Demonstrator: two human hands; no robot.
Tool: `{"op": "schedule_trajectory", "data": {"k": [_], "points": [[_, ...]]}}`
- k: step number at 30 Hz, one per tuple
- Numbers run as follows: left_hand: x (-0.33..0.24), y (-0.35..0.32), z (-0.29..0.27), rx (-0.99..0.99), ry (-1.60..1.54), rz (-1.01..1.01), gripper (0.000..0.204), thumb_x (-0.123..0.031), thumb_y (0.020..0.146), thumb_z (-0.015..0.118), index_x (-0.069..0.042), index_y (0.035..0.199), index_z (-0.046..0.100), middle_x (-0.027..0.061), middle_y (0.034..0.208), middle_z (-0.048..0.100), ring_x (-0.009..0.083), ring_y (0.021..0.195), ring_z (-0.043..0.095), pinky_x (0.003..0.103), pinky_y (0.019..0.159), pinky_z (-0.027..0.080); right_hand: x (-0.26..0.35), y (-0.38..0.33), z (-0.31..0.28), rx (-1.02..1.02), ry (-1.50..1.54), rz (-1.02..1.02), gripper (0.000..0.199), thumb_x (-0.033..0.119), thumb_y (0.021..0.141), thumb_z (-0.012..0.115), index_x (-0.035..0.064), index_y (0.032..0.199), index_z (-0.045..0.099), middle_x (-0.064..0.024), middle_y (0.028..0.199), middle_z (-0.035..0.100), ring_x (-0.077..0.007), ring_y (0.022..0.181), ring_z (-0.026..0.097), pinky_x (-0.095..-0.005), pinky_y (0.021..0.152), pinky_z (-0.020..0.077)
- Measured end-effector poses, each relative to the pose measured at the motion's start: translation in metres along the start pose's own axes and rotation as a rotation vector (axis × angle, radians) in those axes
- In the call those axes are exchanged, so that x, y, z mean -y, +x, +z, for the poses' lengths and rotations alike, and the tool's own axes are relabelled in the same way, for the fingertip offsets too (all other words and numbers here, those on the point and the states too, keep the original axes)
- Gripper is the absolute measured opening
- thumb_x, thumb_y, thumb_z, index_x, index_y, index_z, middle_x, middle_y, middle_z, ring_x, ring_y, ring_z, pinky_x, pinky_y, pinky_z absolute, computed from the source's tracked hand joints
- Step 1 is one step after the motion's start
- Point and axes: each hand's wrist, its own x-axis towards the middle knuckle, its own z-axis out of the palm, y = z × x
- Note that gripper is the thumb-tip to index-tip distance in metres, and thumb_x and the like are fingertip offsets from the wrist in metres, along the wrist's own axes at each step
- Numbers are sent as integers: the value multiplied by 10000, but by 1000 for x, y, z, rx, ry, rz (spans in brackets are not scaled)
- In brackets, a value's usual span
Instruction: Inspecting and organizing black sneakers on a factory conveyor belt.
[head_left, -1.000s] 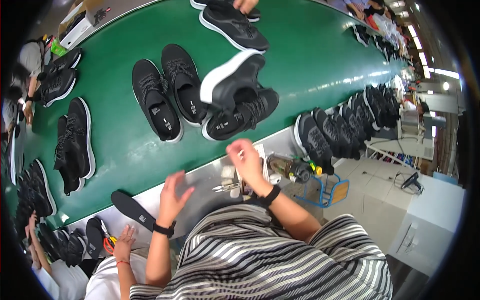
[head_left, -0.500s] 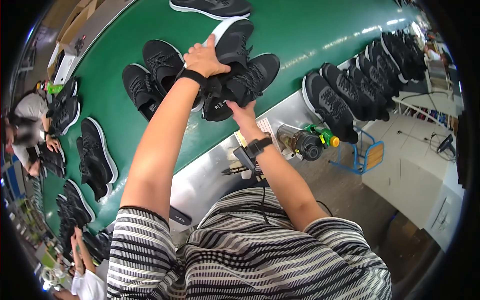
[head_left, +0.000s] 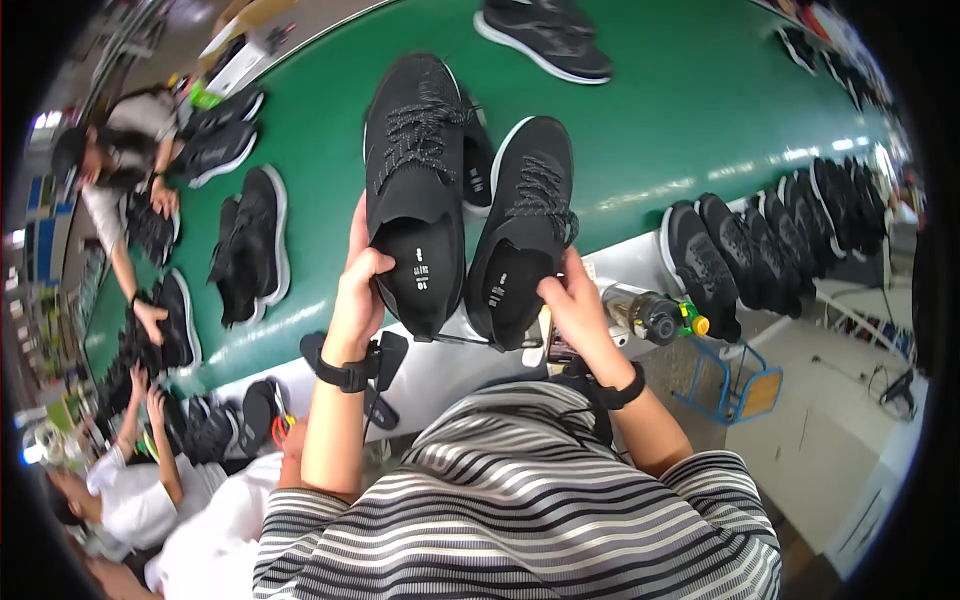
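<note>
Two black sneakers with speckled laces and pale soles are held up side by side over the bench, toes pointing away and openings toward me. My left hand is closed on the heel side of the left sneaker, thumb at its collar. The right sneaker is gripped at the heel by my right hand, its thumb on the collar's edge. White print shows on both insoles. Another black shoe lies behind them, mostly hidden.
The green bench carries a sneaker pair beyond my hands and another pair at left. A shoe row lines the right edge, near a dark bottle and blue-framed stool. Co-workers handle shoes at left.
The held sneakers have come nearer and been turned so their openings face me. My left hand has moved from a sole to the left shoe's heel. The whole view has shifted.
</note>
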Motion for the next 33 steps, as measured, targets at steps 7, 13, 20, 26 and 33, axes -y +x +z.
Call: {"op": "schedule_trajectory", "data": {"k": [7, 13, 20, 26, 33], "points": [[50, -122, -51, -256, -97, 154, 854, -56, 682, 429, -85, 1484, 138, 141, 1431, 337, 233, 1248, 416, 303, 1007, 356, 9, -39, 31, 446, -434, -127, 672, 220, 801, 539, -66, 1359, 295, -244, 850, 639, -393, 827, 624, -417, 760, 479], [153, -177, -80, -545, 44, -85, 955, 9, 678, 501, -144, 1495, 30, 165, 1434, 254, 233, 1177, 438, 286, 904, 412, -45, -57, 74, 624, -596, -171, 636, 95, 793, 587, -49, 1350, 317, -252, 995, 582, -418, 901, 564, -436, 837, 447], [168, -189, -78, -488, 76, 147, 993, -20, 663, 532, -126, 1495, 2, 176, 1438, 232, 250, 1224, 383, 322, 1004, 330, -34, -88, 117, 792, -362, -745, 257, 10, 770, 559, -27, 1024, 561, -217, 999, 559, -371, 953, 571, -411, 807, 482], [146, -179, -68, -482, 130, 275, 1032, -39, 615, 610, -13, 1469, 33, 222, 1424, 245, 276, 1295, 320, 349, 1082, 256, -95, -52, 204, 696, -692, -898, 112, 41, 646, 589, -24, 712, 652, -209, 691, 625, -386, 670, 635, -421, 591, 512], [129, -188, -64, -506, 658, 283, 1066, -62, 570, 633, -19, 1465, 56, 231, 1339, 303, 366, 1270, 316, 379, 1072, 263, -106, 1, 230, 723, -697, -519, 135, 36, 663, 575, -27, 756, 650, -218, 736, 626, -389, 719, 630, -413, 627, 511]]}}
